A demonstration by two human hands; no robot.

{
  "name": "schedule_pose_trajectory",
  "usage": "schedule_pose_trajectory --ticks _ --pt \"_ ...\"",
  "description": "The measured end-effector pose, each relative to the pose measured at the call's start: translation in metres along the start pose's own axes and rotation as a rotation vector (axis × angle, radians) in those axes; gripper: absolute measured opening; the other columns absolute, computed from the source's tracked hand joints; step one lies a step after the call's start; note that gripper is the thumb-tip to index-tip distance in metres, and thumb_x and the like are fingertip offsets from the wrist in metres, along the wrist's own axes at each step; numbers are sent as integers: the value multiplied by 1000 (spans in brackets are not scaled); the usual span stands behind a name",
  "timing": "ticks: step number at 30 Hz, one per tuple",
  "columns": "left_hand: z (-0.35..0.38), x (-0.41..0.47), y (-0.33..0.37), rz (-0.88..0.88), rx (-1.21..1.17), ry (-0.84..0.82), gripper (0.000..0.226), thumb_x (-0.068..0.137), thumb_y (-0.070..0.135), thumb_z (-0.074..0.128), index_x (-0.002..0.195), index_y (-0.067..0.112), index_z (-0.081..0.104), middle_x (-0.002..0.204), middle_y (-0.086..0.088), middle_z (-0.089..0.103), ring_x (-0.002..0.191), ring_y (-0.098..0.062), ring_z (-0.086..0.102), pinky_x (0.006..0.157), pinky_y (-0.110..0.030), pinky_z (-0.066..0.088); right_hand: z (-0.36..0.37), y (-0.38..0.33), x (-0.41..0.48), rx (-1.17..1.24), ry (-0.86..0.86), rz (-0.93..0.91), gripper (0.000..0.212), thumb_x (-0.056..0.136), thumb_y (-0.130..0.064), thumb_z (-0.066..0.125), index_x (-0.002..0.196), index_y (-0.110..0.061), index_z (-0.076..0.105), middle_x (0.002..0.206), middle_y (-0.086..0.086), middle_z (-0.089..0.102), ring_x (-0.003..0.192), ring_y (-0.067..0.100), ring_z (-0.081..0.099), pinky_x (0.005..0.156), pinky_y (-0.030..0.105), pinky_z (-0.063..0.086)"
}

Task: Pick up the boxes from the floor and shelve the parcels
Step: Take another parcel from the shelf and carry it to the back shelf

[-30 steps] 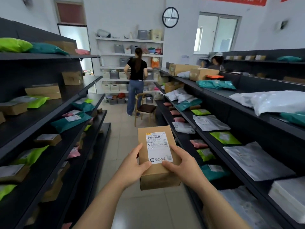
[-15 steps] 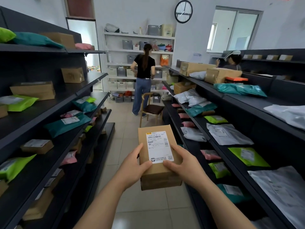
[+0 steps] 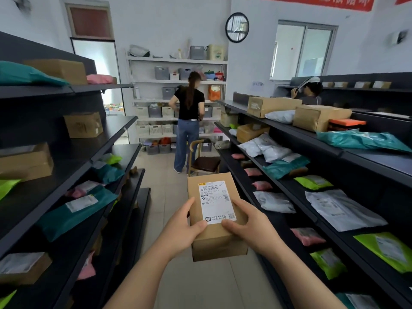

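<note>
Cardboard box [image 3: 217, 221] sits at lower centre of the frame, held above the aisle floor [image 3: 165, 197] in both our hands; our left hand [image 3: 181, 227] grips its left edge with the thumb across the top face; our right hand [image 3: 249, 228] grips the right edge, thumb touching the label's lower corner. One white label [image 3: 215, 202] covers most of the top face; we read "N178" on it, a barcode above and a QR code at its lower right; the finer print is too small to read. Two dark shelf racks flank the aisle, left rack [image 3: 66, 175] and right rack [image 3: 323, 197], both loaded with parcels: teal, green, pink and grey bags plus brown boxes. We count two other people: one [image 3: 188, 121] standing at centre, one [image 3: 308, 90] at upper right behind the rack. One round clock [image 3: 237, 27] hangs at top centre; one wooden chair [image 3: 204, 161] stands beyond the box; the red banner [image 3: 312, 2] along the top edge carries characters cut off by the frame.
</note>
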State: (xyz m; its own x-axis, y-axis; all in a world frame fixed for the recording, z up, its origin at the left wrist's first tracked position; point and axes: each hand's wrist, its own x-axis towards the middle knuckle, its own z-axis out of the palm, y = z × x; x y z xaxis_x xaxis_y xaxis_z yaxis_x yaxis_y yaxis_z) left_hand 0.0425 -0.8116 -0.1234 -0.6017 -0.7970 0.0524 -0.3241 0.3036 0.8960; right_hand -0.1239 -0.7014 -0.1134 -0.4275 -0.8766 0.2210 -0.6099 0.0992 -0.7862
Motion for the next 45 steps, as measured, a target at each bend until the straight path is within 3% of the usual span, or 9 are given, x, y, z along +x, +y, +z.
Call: schedule_pose_trajectory --ticks 11,24,33,45 --pt "-59 129 -49 -20 -5 -35 79 87 21 66 151 30 19 153 6 33 139 -15 33 111 -42 36 66 8 129 -5 20 23 64 78 -37 72 136 -38 47 121 -23 58 111 -1 54 95 26 46" --pt "-75 324 -81 -38 -23 -1 79 89 22 63 152 29 16 153 7 33 139 -15 33 109 -41 39 96 65 334 3 -20 -4 65 80 -34 72 140 -33 45 127 -18 56 112 3 53 88 19 44" --pt "-71 491 -78 -42 -39 20 78 90 22 62 151 30 15 152 6 34 136 -16 36 107 -43 41 84 107 499 -8 -34 -5 69 80 -39 71 142 -35 41 130 -19 53 118 6 50 100 34 46" --pt "-86 679 -109 -50 -39 -32 76 90 22 62 150 32 15 151 7 34 134 -15 36 103 -39 42 110 155 675 4 -27 30 65 82 -35 71 141 -34 43 130 -18 54 115 2 52 93 24 47"
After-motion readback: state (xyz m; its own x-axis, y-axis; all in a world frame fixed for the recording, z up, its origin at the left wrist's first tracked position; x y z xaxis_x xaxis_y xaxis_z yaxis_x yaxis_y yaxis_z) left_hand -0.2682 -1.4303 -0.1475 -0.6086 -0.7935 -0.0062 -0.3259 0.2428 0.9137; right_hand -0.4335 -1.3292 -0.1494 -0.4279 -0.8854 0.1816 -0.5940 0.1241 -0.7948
